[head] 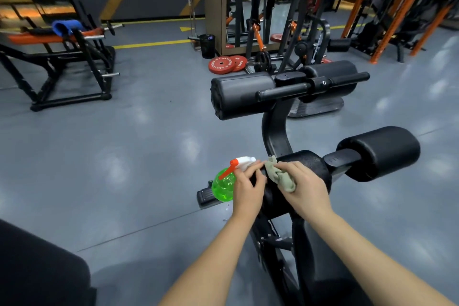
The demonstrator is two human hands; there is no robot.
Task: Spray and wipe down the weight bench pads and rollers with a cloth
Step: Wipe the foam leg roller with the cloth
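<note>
Gym floor (124, 156), grey and glossy, racks at the back, and we're over the bench's foot end. Landmark is the near-left roller (308, 158), black pad right under both hands.

Off that roller's left end: green spray bottle (223, 185), white head, orange trigger, nozzle aimed roughly across the pad. Left hand (248, 184) has it by the neck, fingers curled round and reaching over the head; can't tell if a finger's on the trigger.

Atop the roller, just right of the bottle: olive cloth (279, 176), bunched up, pinched in the right hand (308, 186), which presses it onto the pad.

Step looks like spray-then-wipe on this roller. To do it well IMO: keep the nozzle close and pointed at the vinyl, not the cloth hand. Open the cloth flatter for more contact, then wrap it round the curve and sweep end to end, incl. the underside.

Right of the landmark, past the centre post, the twin roller (380, 154); beyond, the upper rollers (241, 94). No telling whether they've been wiped.
</note>
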